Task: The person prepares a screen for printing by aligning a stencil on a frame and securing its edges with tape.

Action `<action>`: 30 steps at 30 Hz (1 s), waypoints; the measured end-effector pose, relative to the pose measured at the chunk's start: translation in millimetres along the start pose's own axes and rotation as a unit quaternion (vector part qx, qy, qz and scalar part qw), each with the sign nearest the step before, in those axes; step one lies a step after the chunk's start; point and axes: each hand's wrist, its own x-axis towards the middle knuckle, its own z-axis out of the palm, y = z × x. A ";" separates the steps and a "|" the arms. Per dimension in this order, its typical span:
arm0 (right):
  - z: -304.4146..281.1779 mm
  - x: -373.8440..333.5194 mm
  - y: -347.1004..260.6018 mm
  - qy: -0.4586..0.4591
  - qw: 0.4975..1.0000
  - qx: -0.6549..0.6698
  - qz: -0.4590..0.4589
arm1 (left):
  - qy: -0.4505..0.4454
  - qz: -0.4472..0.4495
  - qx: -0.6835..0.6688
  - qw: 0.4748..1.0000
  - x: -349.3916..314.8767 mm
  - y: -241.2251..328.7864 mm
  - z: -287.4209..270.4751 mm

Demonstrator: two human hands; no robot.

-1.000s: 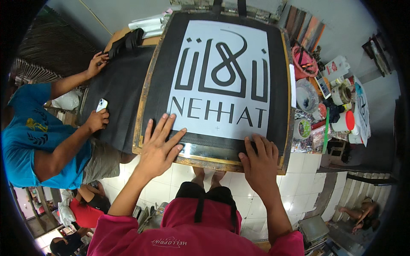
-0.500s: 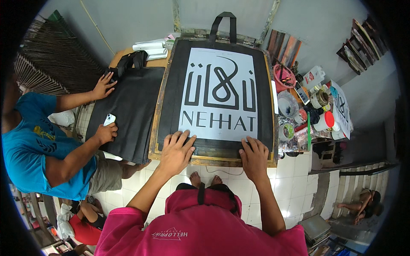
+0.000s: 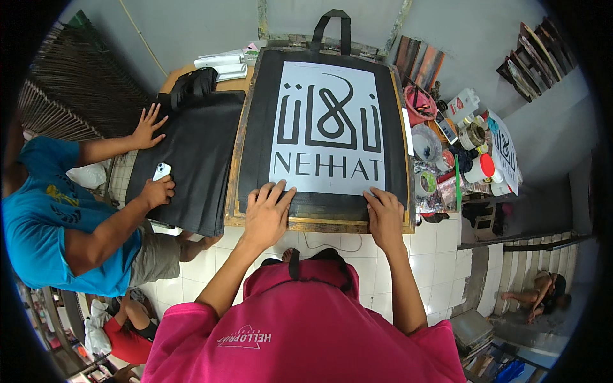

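Note:
A white paper sheet with a large dark line design lies flat on a black tote bag, whose handle loop extends past the far edge. The bag rests on a wood-edged board. My left hand is open, fingers spread, with fingertips on the sheet's lower left edge. At its lower right corner my right hand lies with fingers stretched out and closer together, touching sheet and bag. Neither hand grips anything.
To the left, a co-worker in a blue shirt holds a phone over stacked black bags. Paper rolls sit behind them. Jars, a red-lidded tub and a pink basket crowd the right side.
The whole view has shifted, so the board sits slightly higher in the picture. My right fingers have drawn closer together at the sheet's corner. The co-worker's far hand has spread its fingers.

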 end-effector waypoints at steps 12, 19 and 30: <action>6.1 -2.3 11.0 0.012 1.000 -0.005 -0.008 | 0.004 -0.057 0.024 0.998 1.0 17.5 7.9; 0.4 -0.5 11.3 -0.009 1.000 0.009 0.006 | -0.028 -0.079 0.007 0.996 -0.1 19.5 3.9; 1.0 -0.8 13.4 -0.034 0.999 -0.004 0.014 | -0.051 -0.092 0.023 0.994 8.4 22.8 2.9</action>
